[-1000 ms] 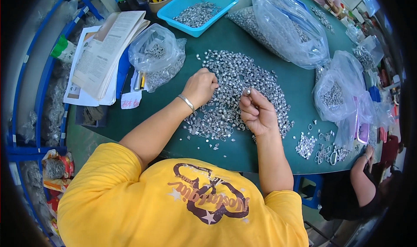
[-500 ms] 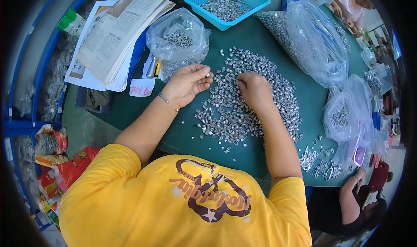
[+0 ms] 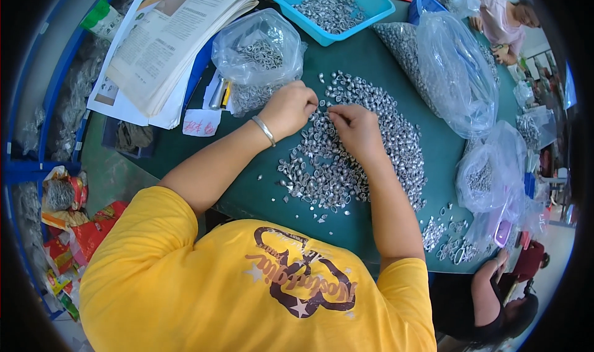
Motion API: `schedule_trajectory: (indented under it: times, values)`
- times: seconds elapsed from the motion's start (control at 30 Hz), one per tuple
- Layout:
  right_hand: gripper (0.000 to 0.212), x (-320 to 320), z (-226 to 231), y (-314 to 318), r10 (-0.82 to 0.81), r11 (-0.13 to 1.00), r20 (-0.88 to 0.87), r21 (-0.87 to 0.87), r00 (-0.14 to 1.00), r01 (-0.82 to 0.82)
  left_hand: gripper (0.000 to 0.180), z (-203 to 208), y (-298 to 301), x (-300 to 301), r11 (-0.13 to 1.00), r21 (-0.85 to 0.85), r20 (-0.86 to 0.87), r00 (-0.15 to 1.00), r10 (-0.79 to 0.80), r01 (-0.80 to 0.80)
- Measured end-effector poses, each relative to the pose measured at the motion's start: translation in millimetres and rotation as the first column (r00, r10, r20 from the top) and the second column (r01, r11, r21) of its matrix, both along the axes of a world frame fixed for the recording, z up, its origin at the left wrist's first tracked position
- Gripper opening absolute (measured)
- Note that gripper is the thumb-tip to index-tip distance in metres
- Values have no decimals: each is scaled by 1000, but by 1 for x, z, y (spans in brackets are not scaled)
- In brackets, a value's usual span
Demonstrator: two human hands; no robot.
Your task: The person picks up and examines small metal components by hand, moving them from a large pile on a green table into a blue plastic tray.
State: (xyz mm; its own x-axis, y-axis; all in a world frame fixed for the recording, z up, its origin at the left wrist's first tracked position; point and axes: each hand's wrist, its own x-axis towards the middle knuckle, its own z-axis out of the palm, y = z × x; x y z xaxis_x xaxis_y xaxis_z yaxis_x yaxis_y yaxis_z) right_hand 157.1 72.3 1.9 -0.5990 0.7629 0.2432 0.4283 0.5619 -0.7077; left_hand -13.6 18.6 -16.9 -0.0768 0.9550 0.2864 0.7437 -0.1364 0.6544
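Observation:
A broad pile of small silver-grey metal pieces [image 3: 390, 148], some domed and some open rings, spreads over the green table [image 3: 247, 194]. My left hand [image 3: 289, 109], with a silver bangle [image 3: 264, 131] at its wrist, is at the pile's far left edge, palm down and fingers closed. Whatever lies between its fingertips is hidden. My right hand [image 3: 359, 132] is over the pile, thumb and forefinger pinched together close to the left fingertips. Any piece in that pinch is too small to make out.
Beyond my hands are a clear bag of metal rings [image 3: 257, 55] and a turquoise tray of pieces [image 3: 334, 39]. Newspapers [image 3: 164, 55] lie at left. Large clear bags [image 3: 458, 73] stand at right, near small heaps of parts [image 3: 433, 234]. Two people [image 3: 501, 21] [image 3: 489, 296] sit at right.
My left hand has turned palm down and moved right, toward my right hand; the small silver piece at its fingertips no longer shows. The right hand has shifted slightly left.

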Motion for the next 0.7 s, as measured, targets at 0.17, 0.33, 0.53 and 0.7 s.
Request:
schedule_trajectory:
  times: [0.17, 0.33, 0.53, 0.7]
  values:
    - [11, -7, -1, -1, 22, 955, 214, 284, 977, -83, 6, -3, 0, -2, 1000, 6, 57, 998, 0, 0]
    - [6, 7, 8, 6, -218, 819, -161, -567, 963, 91, 10, 12, -7, -7, 921, -301, 925, 310, 219, 248]
    - [13, 14, 15, 28, -275, 581, -421, -789, 864, -200, 14, 20, 3, -7, 928, -319, 925, 275, 262, 191]
    - [12, -9, 4, 17, -32, 994, 292, 108, 956, 0, 16, 0, 19, 6, 998, -52, -9, 1000, 30, -30]
